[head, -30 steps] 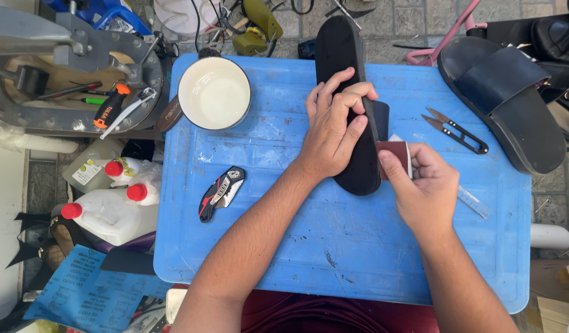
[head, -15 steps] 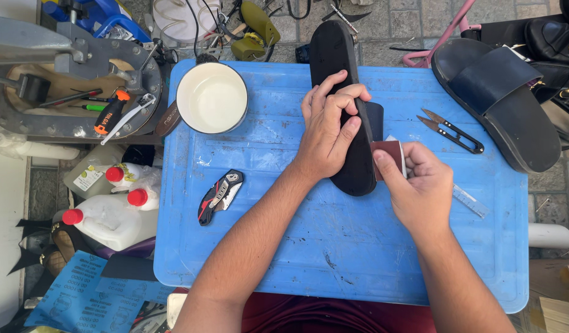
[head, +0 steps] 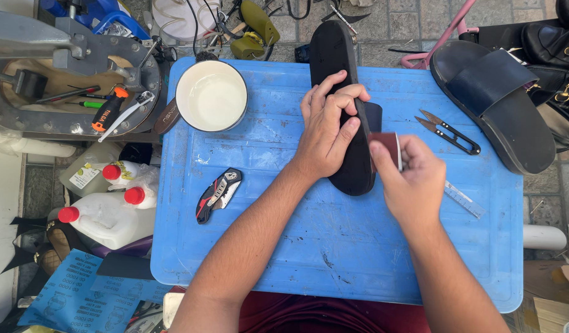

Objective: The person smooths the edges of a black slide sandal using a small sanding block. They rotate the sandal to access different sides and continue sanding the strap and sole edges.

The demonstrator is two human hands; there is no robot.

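A long black sandal sole lies lengthwise on the blue table, its far end over the table's back edge. My left hand presses down on its middle, fingers curled over the right rim. My right hand grips a small dark red folded piece, likely sandpaper, held against the sole's right edge. A dark blue strap shows between the sole and that piece.
A white bowl stands at the table's back left, a folding knife left of my forearm, thread snips and a clear ruler on the right. A finished navy sandal lies at the right edge. Bottles and a metal machine stand left.
My right hand with the red piece has slid a little along the sole's right edge. My left hand keeps its hold on the sole.
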